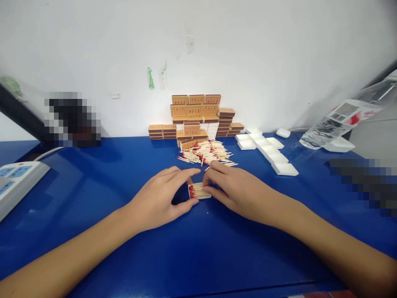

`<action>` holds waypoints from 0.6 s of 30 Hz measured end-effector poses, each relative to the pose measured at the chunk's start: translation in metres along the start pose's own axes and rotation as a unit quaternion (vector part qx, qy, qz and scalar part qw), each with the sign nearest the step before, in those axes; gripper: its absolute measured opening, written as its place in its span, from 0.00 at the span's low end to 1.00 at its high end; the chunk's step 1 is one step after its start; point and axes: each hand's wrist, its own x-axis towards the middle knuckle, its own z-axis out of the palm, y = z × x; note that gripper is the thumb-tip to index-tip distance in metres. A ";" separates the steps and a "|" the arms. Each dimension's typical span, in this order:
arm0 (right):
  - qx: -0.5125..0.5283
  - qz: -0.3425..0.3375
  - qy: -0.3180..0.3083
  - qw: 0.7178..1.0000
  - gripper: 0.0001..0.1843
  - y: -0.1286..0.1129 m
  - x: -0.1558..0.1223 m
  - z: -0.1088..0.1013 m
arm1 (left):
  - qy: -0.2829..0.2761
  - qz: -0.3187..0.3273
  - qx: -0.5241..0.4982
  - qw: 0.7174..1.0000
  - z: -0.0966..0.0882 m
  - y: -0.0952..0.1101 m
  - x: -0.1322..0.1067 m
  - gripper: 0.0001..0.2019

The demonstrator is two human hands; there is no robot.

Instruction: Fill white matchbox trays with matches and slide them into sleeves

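Right now, the left hand (158,194) is pinching the left end of a small white matchbox tray (203,198), its thumb pressing at the near side and a finger reaching round the far side, while its index finger is stretching out above. The tray is lying flat on the blue table (198,252), centred between both hands, and is holding a layer of matches (196,191) whose red heads are pointing left. The right hand (237,182) is bending over the tray's right end, thumb and fingertips drawing close together on the match sticks (whether they are actually gripping one, I cannot tell).

Just beyond the hands, a loose heap of matches (211,152) is spreading across the table, a few strays lying near the right fingertips. Behind the heap, a stack of printed matchboxes (194,111) is standing near the white wall (263,49), with lower rows flanking it on both sides. To the right of the heap, a group of white trays (269,152) is lying edge to edge, and a small rounded white case (283,133) is resting behind them. Farther right, a clear bottle (338,118) with a label is appearing slanted. At the far left, a white panel with blue sections (23,178) is sitting on the table, and a pale cable (49,153) is curving behind it.
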 end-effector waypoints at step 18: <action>0.035 0.051 0.068 0.996 0.10 0.030 -0.003 -0.032 | 0.002 0.009 0.008 1.000 0.000 0.000 -0.001 0.27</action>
